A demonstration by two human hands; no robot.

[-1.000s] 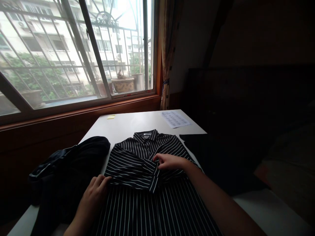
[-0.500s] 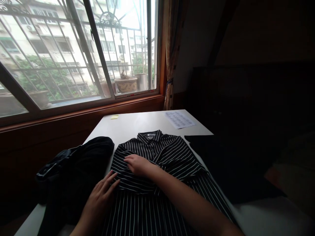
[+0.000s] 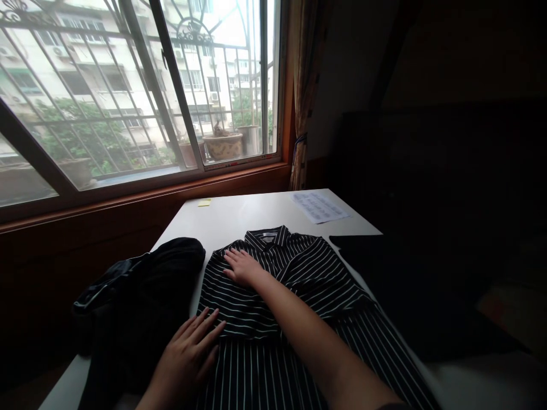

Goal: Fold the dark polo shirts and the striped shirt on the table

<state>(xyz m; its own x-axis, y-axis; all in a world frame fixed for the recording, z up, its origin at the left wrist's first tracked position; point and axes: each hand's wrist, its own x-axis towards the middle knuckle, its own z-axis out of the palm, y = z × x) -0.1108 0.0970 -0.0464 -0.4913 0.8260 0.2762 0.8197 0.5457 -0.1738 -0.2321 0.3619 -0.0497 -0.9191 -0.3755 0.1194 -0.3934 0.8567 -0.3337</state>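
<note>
A black shirt with white stripes [image 3: 325, 273] lies spread on the white table, its collar toward the window and its sleeves folded across the chest. My right hand [image 3: 243, 267] rests flat on the shirt near the shoulder at the left, fingers spread. That forearm crosses over the body of the shirt and hides part of the sleeves. Lower down, my left hand [image 3: 190, 347] lies open at the shirt's left edge, its fingertips on the folded sleeve. Neither hand grips the cloth.
Dark bundled clothing [image 3: 145, 296] lies left of the shirt. Another dark cloth [image 3: 397, 285] is at the right edge. On the white table [image 3: 252, 210] are a printed sheet [image 3: 320, 206] and a yellow sticky note [image 3: 204, 202]. Beyond stands a barred window [image 3: 179, 91] with a curtain [image 3: 301, 114].
My right hand has let go of the sleeve cuff, moved left and up, and flattened on the shirt. My left hand has loosened from the shirt's edge and spread its fingers.
</note>
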